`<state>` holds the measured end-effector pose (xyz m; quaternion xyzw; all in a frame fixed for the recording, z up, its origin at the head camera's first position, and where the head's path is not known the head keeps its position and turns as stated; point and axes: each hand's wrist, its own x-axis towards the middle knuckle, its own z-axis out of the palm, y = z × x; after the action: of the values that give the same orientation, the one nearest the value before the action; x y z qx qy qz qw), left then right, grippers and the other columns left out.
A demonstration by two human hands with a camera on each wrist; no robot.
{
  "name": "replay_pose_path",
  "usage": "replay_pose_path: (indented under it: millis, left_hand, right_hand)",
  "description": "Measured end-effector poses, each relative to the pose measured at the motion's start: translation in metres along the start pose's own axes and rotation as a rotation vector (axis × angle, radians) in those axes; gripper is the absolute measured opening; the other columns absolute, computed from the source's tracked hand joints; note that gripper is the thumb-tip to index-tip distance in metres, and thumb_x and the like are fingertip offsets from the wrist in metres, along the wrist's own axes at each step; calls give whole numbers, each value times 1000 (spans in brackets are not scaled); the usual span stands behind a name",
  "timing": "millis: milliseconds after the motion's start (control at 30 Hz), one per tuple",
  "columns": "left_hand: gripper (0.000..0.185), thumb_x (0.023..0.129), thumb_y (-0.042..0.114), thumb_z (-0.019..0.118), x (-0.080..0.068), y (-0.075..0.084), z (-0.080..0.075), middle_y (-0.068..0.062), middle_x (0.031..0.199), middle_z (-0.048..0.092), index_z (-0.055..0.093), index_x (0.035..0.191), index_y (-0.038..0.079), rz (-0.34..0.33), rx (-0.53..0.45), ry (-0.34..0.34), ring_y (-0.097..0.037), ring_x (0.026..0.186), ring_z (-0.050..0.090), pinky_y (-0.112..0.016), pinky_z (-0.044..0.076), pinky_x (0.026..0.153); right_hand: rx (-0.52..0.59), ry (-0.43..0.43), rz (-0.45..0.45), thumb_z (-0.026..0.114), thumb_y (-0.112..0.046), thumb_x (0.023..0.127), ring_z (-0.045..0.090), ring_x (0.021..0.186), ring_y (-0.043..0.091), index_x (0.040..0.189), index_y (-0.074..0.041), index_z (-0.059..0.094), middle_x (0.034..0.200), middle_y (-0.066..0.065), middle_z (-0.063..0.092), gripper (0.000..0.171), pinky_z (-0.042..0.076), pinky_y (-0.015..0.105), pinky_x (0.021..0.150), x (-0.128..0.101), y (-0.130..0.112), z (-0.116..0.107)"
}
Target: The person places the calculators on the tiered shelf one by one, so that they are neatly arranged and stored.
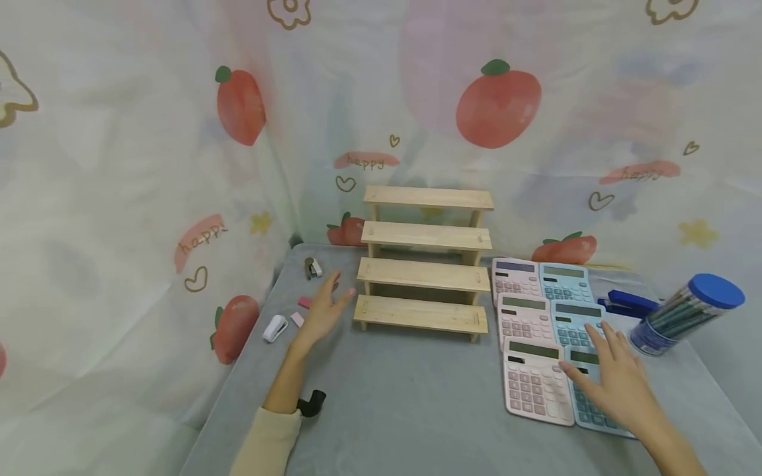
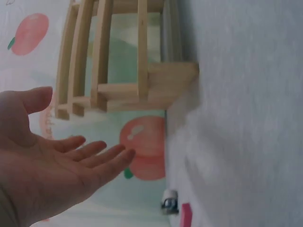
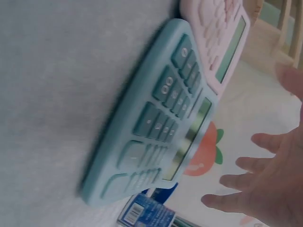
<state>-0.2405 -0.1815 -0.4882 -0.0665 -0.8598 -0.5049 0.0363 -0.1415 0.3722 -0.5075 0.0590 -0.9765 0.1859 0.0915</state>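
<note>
Hovering over the nearest blue calculator (image 1: pixel 595 396), the right hand (image 1: pixel 616 387) spreads its fingers flat and released, gripping nothing. That calculator lies at the front of the blue column, w/ a pink calculator (image 1: pixel 536 387) touching its left edge, on the right side of the grey counter (image 1: pixel 411 403); four more calculators sit in pairs behind. The left hand (image 1: pixel 324 311) is likewise open, palm up, just left of the wooden step shelf (image 1: pixel 424 261), near two pink erasers (image 1: pixel 301 311) and a white stapler (image 1: pixel 275 328). A blue stapler (image 1: pixel 631 305) and a tilted pencil tub (image 1: pixel 684 316) lie to the right.
</note>
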Motion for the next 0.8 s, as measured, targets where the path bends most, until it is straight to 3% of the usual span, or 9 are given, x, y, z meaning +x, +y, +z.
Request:
replay_pose_path:
  millis: [133, 267, 467, 633, 800]
  left_hand:
    - [67, 107, 27, 60, 6, -1, 15, -24, 164, 35, 30, 161, 0, -27, -111, -18, -46, 146, 41, -59, 38, 118]
    - [57, 105, 11, 60, 12, -3, 28, -30, 156, 44, 38, 155, -5, -15, -193, 39, -49, 137, 51, -59, 44, 113]
    - [56, 94, -14, 57, 24, -8, 45, -36, 144, 53, 44, 148, -13, 0, -275, 122, -52, 128, 57, -56, 49, 109]
    - [61, 82, -20, 55, 27, -10, 51, -35, 136, 60, 50, 143, -12, -93, -272, 170, -48, 125, 61, -52, 53, 106]
    - [64, 79, -22, 56, 26, -14, 54, -32, 126, 67, 54, 141, -10, -184, -311, 209, -43, 120, 66, -37, 59, 91]
  right_hand:
    - [-37, -48, 9, 84, -54, 83, 15, 140, 72, 158, 10, 24, 156, 49, 16, 116, 18, 88, 102, -8, 11, 5]
    - [-64, -149, 63, 90, -65, 65, 28, 127, 73, 153, 15, 26, 146, 53, 22, 135, 30, 86, 96, -16, 20, 12]
    - [-37, -270, 188, 92, -71, 53, 21, 127, 74, 157, 10, 15, 147, 54, 11, 153, 31, 88, 95, -28, 26, 17]
    - [-20, -320, 280, 96, -70, 42, 14, 131, 75, 159, 5, 11, 150, 53, 3, 163, 28, 88, 98, -30, 26, 18]
    - [-10, -396, 367, 96, -70, 42, 19, 127, 77, 159, 8, 5, 146, 56, 2, 167, 31, 86, 99, -30, 28, 18]
